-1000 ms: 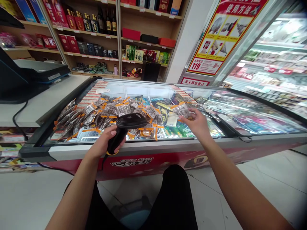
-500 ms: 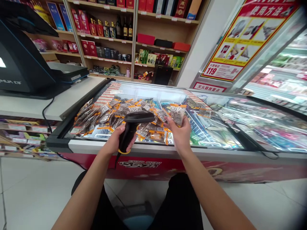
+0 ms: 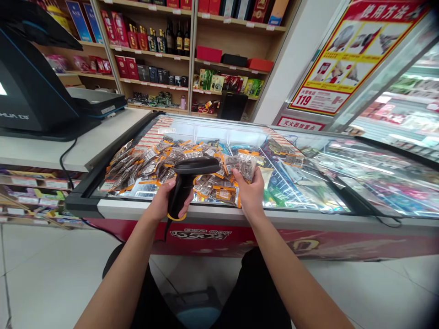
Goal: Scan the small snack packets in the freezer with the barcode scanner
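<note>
A black barcode scanner [image 3: 197,166] with a yellow ring at its base is held by the handle in my left hand [image 3: 163,201], its head pointing right. My right hand [image 3: 253,194] grips a small clear snack packet [image 3: 246,164] with an orange top edge, just right of the scanner's head. Printing shows on the packet's side facing me. Under both hands, a heap of similar orange-edged packets [image 3: 147,164] lies on the freezer's glass top.
The chest freezer [image 3: 137,206] runs across in front of me, with goods in baskets under its glass. At left, a checkout machine [image 3: 30,91] stands on a counter [image 3: 113,132]. Shelves of bottles and boxes [image 3: 154,71] rise behind. A cable [image 3: 66,160] hangs off the counter.
My right hand has moved left with the packet, closer to the scanner's head, and the packet has tilted. My left hand with the scanner has shifted slightly left.
</note>
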Demonstrator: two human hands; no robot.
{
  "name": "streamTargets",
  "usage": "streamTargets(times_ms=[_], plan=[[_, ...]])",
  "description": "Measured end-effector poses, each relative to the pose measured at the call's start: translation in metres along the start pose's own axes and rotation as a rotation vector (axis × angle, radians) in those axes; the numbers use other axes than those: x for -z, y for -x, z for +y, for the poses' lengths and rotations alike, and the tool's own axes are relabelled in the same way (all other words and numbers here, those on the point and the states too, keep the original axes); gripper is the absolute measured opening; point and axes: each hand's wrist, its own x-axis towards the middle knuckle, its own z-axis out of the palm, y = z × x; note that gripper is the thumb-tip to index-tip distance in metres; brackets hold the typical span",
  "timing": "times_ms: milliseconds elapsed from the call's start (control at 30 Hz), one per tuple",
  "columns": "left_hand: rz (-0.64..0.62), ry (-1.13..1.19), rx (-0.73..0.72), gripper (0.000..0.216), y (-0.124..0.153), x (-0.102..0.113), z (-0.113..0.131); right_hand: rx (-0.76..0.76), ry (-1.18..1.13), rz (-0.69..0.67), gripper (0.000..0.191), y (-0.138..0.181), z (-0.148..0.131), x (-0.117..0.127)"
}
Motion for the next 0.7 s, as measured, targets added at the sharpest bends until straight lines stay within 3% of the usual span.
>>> streamTargets(times_ms=[167, 333, 433, 567, 700], plan=[[0.047, -0.048, -0.041, 0.055, -0.002, -0.002, -0.003, 0.010, 0.025, 0.055, 0.047, -0.003, -0.021, 0.002], [0.077, -0.075, -0.023, 0.051, -0.003, -0.003, -0.002, 0.172, 0.343, -0.035, 0.047, -0.034, -0.030, 0.002], [0.095, -0.097, -0.019, 0.051, -0.002, -0.004, -0.002, 0.268, 0.590, -0.109, 0.050, -0.052, -0.032, -0.012], [0.124, -0.099, -0.011, 0.053, -0.001, -0.004, -0.001, 0.287, 0.791, -0.158, 0.055, -0.062, -0.036, -0.031], [0.146, -0.119, 0.001, 0.054, 0.000, -0.004, 0.000, 0.322, 0.784, -0.125, 0.058, -0.082, -0.020, -0.009]])
